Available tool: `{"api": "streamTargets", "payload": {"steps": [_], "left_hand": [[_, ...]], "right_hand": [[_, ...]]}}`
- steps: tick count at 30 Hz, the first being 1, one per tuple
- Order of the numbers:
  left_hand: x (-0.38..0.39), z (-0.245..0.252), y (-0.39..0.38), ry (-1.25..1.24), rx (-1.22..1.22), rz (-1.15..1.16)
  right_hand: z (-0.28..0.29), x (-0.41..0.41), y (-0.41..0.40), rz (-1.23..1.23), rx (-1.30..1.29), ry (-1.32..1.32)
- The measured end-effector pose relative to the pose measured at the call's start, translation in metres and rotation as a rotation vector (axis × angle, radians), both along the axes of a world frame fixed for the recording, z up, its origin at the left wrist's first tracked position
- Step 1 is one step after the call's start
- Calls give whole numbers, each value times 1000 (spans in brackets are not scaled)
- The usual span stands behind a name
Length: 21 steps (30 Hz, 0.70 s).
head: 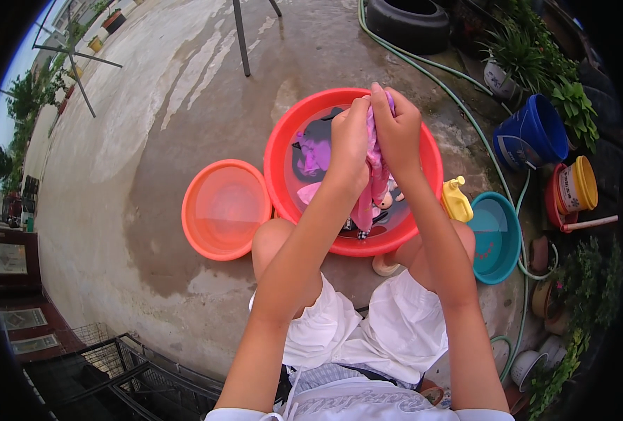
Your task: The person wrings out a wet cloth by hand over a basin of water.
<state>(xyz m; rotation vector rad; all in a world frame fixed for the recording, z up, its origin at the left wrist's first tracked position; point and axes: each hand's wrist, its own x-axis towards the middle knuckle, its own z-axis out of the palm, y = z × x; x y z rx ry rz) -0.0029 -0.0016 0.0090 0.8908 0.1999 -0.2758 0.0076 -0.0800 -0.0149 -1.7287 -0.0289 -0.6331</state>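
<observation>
A pink and purple wet cloth [377,163] hangs bunched between my two hands above a large red plastic basin [273,173]. My left hand [354,139] grips it from the left, and my right hand [397,123] grips it close by on the other side. The fingers partly hide its upper end. Its lower end reaches down over the water. Inside the basin, a purple cloth [314,153] and several dark and pink pieces lie in the water, some hidden behind my forearms.
An orange basin [189,210] with water stands left, a teal basin [514,247] right. Beside the red basin is a yellow plastic jug [456,201]. A green hose [469,113] runs past a blue bucket [522,137], a tyre-like black tub [407,29] and potted plants. Metal rack legs [242,39] stand ahead.
</observation>
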Motion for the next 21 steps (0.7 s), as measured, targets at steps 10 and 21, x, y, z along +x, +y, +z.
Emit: {"api": "streamTargets", "payload": {"steps": [10, 21], "left_hand": [[15, -21, 12, -27, -187, -25], [2, -2, 5, -22, -44, -6]], "right_hand": [[5, -20, 15, 15, -387, -268], [11, -12, 6, 9, -218, -110]]}}
